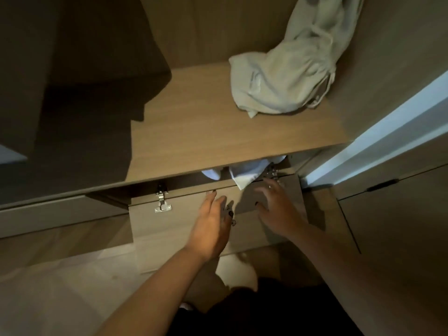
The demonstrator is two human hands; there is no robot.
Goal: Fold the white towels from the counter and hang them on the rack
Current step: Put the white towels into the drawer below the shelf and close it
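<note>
A crumpled white towel (286, 76) lies on the wooden counter (206, 132) at the back right, with part of it hanging down from above. Below the counter's front edge, white cloth (244, 172) pokes out of a narrow gap over a wooden flap door (174, 229). My left hand (211, 226) is over the flap door with its fingers straight and holds nothing. My right hand (276, 209) is spread out just below the corner of the white cloth and grips nothing.
A metal hinge (163, 202) is fixed at the flap door's top left. Dark cabinet panels rise at the left. A bright white door frame (388, 137) runs diagonally at the right, beside wooden cabinet fronts (400, 226). The floor below is pale.
</note>
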